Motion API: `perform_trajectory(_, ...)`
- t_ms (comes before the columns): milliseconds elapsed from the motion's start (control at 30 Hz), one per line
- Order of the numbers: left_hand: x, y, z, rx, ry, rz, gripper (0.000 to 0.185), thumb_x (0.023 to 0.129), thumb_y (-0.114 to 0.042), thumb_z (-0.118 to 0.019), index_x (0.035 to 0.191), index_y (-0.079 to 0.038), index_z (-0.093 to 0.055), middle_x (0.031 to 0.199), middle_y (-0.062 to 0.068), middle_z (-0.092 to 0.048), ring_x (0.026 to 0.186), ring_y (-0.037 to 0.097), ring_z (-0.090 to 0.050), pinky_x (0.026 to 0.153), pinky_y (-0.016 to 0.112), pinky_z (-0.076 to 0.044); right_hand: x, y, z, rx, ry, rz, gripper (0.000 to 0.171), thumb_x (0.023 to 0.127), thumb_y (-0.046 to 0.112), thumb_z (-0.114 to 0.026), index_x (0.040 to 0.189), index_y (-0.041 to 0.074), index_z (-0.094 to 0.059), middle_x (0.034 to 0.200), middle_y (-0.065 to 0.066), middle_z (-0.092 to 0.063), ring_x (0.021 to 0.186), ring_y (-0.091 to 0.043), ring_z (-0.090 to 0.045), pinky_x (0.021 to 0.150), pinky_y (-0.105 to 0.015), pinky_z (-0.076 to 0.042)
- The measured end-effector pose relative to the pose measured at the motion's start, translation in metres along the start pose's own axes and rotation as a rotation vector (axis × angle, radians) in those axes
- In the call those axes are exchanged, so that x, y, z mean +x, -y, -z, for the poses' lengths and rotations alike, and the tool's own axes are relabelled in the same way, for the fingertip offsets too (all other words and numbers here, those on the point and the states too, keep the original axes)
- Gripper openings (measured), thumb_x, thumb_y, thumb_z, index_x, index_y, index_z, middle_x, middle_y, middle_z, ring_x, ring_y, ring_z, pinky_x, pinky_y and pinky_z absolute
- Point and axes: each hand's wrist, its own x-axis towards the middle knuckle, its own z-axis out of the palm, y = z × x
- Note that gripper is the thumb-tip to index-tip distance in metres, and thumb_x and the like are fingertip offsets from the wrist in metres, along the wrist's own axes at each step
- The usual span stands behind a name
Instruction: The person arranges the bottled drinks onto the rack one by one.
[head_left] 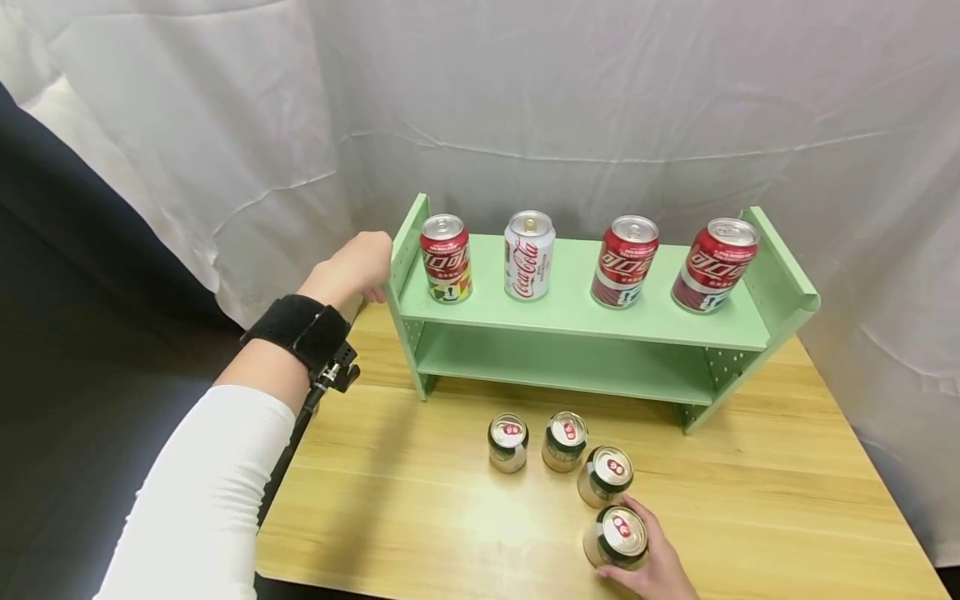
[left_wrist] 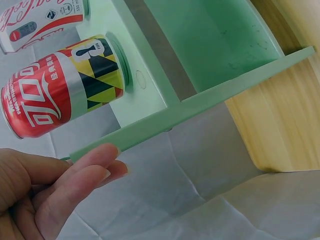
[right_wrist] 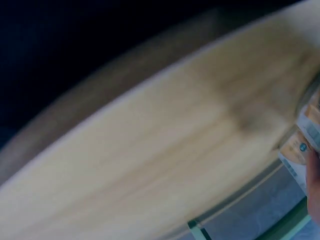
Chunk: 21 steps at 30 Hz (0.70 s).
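Table [head_left: 420, 500]: you are working over a pale wooden top; its near edge is running just under your right hand, and bare wood is lying open to the left of the small cans.
Shelf [head_left: 570, 312]: a green two-level rack is standing at the back of the table, with the lower level open and bare along its whole width.
Top row: a red can [head_left: 446, 258], a white can [head_left: 528, 254] and two more red cans [head_left: 625, 261] [head_left: 713, 265] are standing upright on the upper board, well apart from each other.
Left hand [head_left: 352, 268]: you are resting it against the outside of the shelf's left side panel; in the left wrist view your fingers [left_wrist: 92, 167] are lying straight and close together, touching the panel's edge, clamped on nothing, with the leftmost red can [left_wrist: 60, 92] just beyond the panel.
Small cans: three [head_left: 507, 442] [head_left: 564, 441] [head_left: 606, 476] are standing in a loose arc on the table in front of the shelf, close to each other.
Nearest can [head_left: 617, 537]: it is standing closest to the table's front edge, just below the third small can.
Right hand [head_left: 652, 562]: you are curling your fingers round the nearest can's right side and base, gripping it; the right wrist view is too blurred to add detail.
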Motion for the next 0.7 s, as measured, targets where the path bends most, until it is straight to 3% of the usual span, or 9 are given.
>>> perform_trajectory(100, 0.002, 0.002, 0.0, -0.001, 0.01, -0.002, 0.025, 0.087, 0.01, -0.033, 0.087, 0.005, -0.058, 0.066, 0.016, -0.068, 0.049, 0.02, -0.065, 0.049, 0.031, -0.053, -0.003, -0.003, -0.002, 0.059, 0.033, -0.159, 0.099, 0.045, 0.009, -0.093, 0.13, -0.001, -0.043, 0.115, 0.01, -0.057, 0.103, 0.012, -0.049, 0.086, -0.005, -0.036)
perform_trajectory(200, 0.004, 0.002, 0.001, 0.002, 0.017, -0.002, 0.026, 0.086, 0.011, -0.032, 0.083, 0.004, -0.057, 0.063, 0.015, -0.068, 0.049, 0.02, -0.065, 0.049, 0.03, -0.053, -0.003, -0.005, -0.003, 0.084, 0.056, -0.23, 0.095, 0.047, 0.009, -0.093, 0.128, 0.0, -0.045, 0.112, 0.015, -0.058, 0.1, 0.007, -0.054, 0.085, -0.008, -0.04)
perform_trajectory(500, 0.004, 0.001, 0.005, 0.022, 0.042, -0.012, 0.025, 0.084, 0.011, -0.032, 0.081, 0.003, -0.056, 0.062, 0.015, -0.068, 0.048, 0.02, -0.065, 0.048, 0.029, -0.052, -0.003, -0.009, -0.011, 0.02, -0.024, -0.188, 0.087, 0.046, 0.007, -0.093, 0.121, -0.002, -0.051, 0.104, 0.016, -0.061, 0.092, 0.007, -0.056, 0.08, -0.005, -0.04)
perform_trajectory(700, 0.002, 0.002, 0.006, 0.021, 0.032, -0.02, 0.024, 0.084, 0.011, -0.033, 0.081, 0.003, -0.056, 0.062, 0.015, -0.067, 0.048, 0.02, -0.064, 0.048, 0.03, -0.052, -0.005, -0.002, -0.014, 0.009, -0.089, -0.205, 0.084, 0.043, 0.004, -0.093, 0.118, 0.003, -0.054, 0.102, 0.021, -0.06, 0.092, 0.009, -0.056, 0.081, -0.003, -0.039)
